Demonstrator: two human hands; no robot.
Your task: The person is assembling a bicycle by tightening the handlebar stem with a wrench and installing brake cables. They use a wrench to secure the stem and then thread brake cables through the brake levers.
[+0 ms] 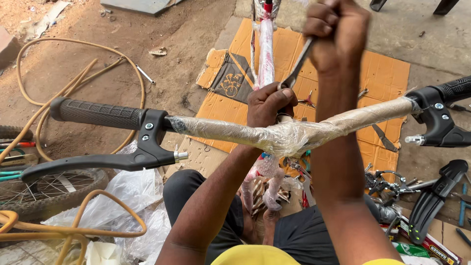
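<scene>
Right hand fisted tight round upper end of a flat metal wrench, shaft slanting down-left from the fist to its head just above the left hand. Left hand below & left of the right, fingers curled, pinching at the stem area right where wrench head meets it; exact contact under the fingertips hard to tell. Handlebar, wrapped in brown paper & clear film, crossing directly under left hand, its middle touching the knuckle side. Far left of left hand: black grip w/ black brake lever hanging below it. Far right of right forearm: second brake lever on bar end. Beyond both hands, wrapped red frame tube over orange cardboard on ground. Low right, black mudguard among loose parts. Left side, yellow hose looped on dirt.
</scene>
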